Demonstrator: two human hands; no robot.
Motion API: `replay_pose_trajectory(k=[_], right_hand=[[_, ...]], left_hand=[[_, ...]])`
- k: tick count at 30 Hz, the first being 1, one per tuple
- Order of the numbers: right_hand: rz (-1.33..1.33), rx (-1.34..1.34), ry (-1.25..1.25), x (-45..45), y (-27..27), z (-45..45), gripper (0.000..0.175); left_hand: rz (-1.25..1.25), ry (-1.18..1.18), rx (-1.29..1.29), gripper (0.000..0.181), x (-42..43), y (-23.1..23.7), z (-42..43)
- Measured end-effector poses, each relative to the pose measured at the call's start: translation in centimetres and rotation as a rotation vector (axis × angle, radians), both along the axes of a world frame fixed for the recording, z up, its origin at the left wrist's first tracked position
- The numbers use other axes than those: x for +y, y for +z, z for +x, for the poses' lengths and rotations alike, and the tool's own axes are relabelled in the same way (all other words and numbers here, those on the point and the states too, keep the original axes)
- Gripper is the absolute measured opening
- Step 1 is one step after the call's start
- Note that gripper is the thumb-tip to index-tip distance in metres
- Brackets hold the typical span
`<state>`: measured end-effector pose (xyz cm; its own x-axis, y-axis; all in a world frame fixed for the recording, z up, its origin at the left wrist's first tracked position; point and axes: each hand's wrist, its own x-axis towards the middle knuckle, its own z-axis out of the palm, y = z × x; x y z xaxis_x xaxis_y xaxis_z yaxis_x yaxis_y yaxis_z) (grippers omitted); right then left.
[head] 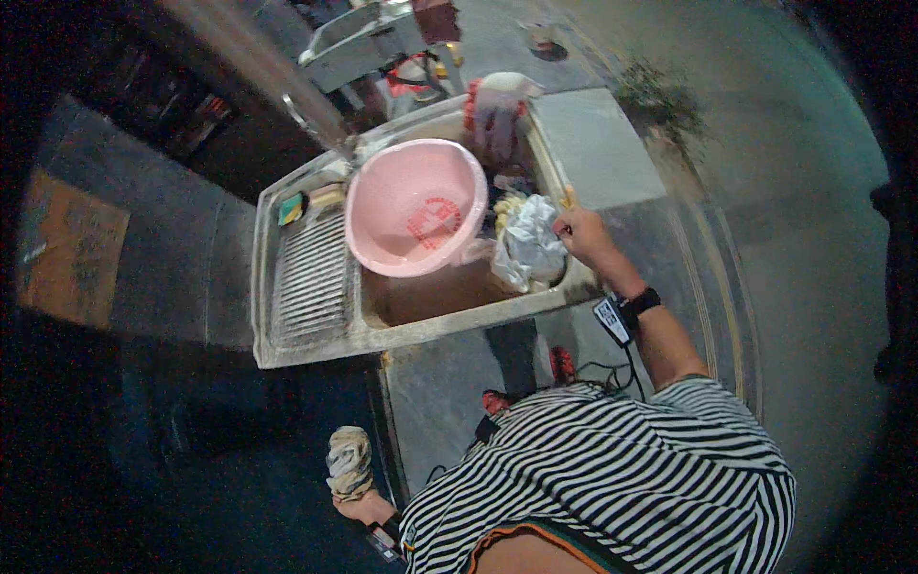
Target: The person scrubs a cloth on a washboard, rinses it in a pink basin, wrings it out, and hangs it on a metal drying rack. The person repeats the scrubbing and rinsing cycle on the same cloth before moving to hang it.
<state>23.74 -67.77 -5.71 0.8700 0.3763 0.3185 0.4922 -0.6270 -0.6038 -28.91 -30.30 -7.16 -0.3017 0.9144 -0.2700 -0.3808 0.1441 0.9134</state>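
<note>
In the head view my left hand is low at the left, beyond the sink's front edge, closed around a bunched beige and whitish cloth. My right hand is at the right rim of the sink, its fingers curled beside a crumpled white cloth or plastic bag; whether it grips anything cannot be told. A pink plastic basin with a red printed mark stands tilted in the sink. Behind the white bundle lies something yellowish, partly hidden.
A ribbed drainboard forms the sink's left side, with a green and yellow sponge at its back. A mauve cloth or glove with red edging hangs over the back rim. A grey slab adjoins the right side; a faucet stands back left.
</note>
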Motion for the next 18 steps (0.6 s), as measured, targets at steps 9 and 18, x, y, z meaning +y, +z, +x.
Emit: replay_pose_trajectory(k=[9,18], right_hand=[[0.077,-0.054,0.486,8.4,1.3,-1.3,0.011],[-0.038,0.0,0.605,10.5,1.7,-1.2,0.006]], left_hand=[[0.004,0.131,-0.098,0.031,-6.2,2.5,-2.1],[0.075,0.171,0.878,0.04,-13.2,0.7,-10.6]])
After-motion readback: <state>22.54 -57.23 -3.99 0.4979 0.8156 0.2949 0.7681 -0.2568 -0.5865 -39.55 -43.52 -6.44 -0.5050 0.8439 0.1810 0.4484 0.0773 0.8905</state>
